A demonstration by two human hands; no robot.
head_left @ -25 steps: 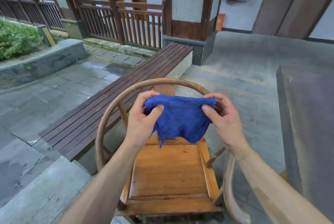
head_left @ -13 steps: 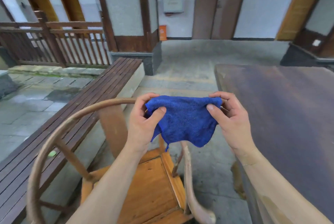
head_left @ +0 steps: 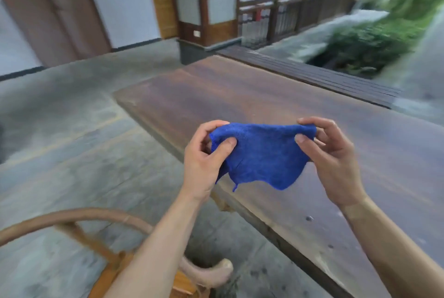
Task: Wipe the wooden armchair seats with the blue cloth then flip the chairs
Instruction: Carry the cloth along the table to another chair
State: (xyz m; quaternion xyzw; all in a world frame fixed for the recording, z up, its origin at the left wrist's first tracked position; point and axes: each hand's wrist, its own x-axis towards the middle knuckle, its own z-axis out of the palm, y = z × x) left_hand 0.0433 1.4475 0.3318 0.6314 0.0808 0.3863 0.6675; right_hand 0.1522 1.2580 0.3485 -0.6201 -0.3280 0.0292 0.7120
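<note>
While both hands, left hand (head_left: 204, 158), right hand (head_left: 332, 160), pinch blue cloth (head_left: 262, 153), fingers gripping its corners.

The long wooden worktop (head_left: 300, 110) runs from the near right away toward the middle. Above its near left edge hangs the cloth (head_left: 262, 153), with the left hand (head_left: 204, 160) at its left corner and the right hand (head_left: 334, 158) at its right. Left of the worktop, low and near, stands the armchair (head_left: 79, 223). Beyond the worktop's far right side lies a slatted bench (head_left: 317, 74), a railing (head_left: 295, 14) behind it.
</note>
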